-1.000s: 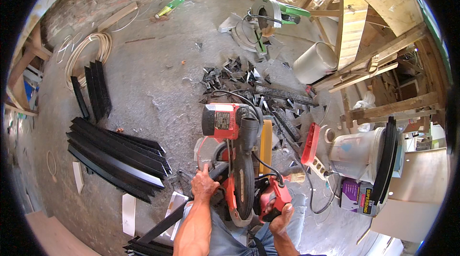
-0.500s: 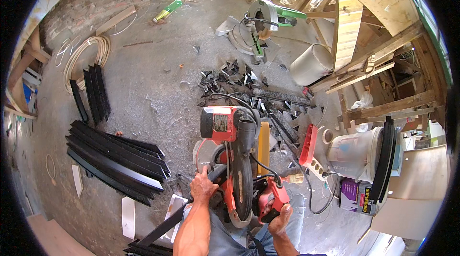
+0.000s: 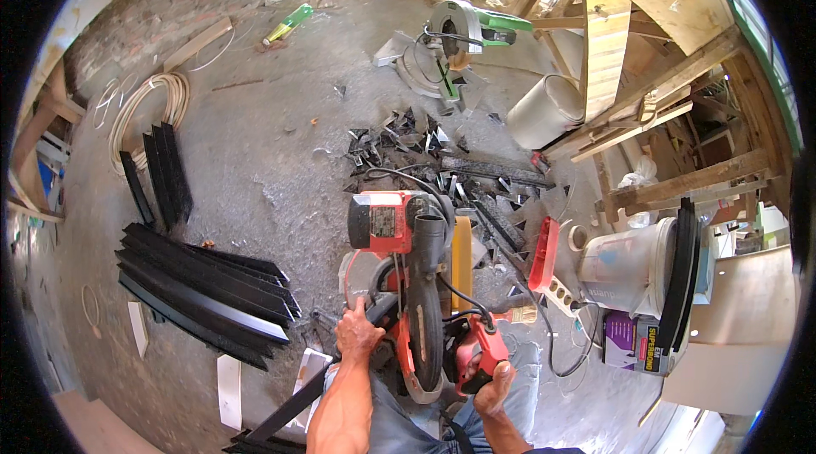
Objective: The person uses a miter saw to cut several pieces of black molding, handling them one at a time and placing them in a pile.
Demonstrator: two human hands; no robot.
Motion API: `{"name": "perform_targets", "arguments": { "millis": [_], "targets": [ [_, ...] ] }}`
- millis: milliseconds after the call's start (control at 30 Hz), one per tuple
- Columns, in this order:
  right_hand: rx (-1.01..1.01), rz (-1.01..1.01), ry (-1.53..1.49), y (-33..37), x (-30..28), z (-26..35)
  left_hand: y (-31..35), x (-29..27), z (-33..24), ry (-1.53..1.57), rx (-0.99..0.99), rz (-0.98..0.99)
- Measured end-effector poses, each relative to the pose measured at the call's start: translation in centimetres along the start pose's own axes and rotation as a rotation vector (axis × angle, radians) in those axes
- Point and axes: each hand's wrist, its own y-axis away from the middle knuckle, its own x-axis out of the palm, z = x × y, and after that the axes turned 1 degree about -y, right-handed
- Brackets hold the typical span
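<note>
Grasping the red handle (image 3: 483,354) of a red saw (image 3: 389,229) at the lower centre of the frame, the person's right grip (image 3: 493,390) is closed firmly around it, thumb lying along the near side. The left grip (image 3: 359,333) sits just left of the dark blade guard (image 3: 426,339) — its fingers curled over a black strip (image 3: 293,401) and holding it at the saw's base. That strip slants up from the lower left of the frame, passes beneath the left forearm and shows again just right of the hand. The saw stands upright between the hands and in front of the person's jeans (image 3: 399,416), its motor housing facing the upper part of the picture, with a yellow bar (image 3: 461,254) just to its right. Toward the left of the frame a fanned stack of long black strips (image 3: 204,292) lies on the grey floor (image 3: 263,144), and a smaller group of black pieces (image 3: 167,172) lies above it, near a pale coil of tubing (image 3: 181,93). A heap of dark angular offcuts (image 3: 399,141) spreads above the saw, and a green saw (image 3: 463,29) rests at the top centre. At the right — beside a red and white power strip (image 3: 558,294) — more black strips (image 3: 682,271) lean against a whitish bucket (image 3: 625,271), with a purple box (image 3: 622,342) below.
</note>
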Motion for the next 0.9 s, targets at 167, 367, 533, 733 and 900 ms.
{"name": "perform_targets", "arguments": {
  "millis": [167,367,533,733,900],
  "targets": [
    [-0.009,0.024,0.032,-0.1,-0.1,0.2,0.0,-0.2,-0.2,-0.002,-0.012,0.007],
    [-0.044,0.033,0.026,-0.1,0.2,0.3,0.0,-0.1,-0.1,-0.003,-0.002,0.008],
    [-0.05,0.043,0.048,-0.3,0.1,0.4,0.2,-0.3,-0.4,-0.012,-0.01,-0.006],
    [-0.058,0.039,-0.005,-0.2,0.0,0.0,0.0,0.2,-0.2,-0.019,-0.006,-0.019],
    [-0.064,0.047,-0.016,0.0,-0.3,-0.4,0.0,0.1,-0.1,-0.022,-0.003,-0.011]
  ]
}}
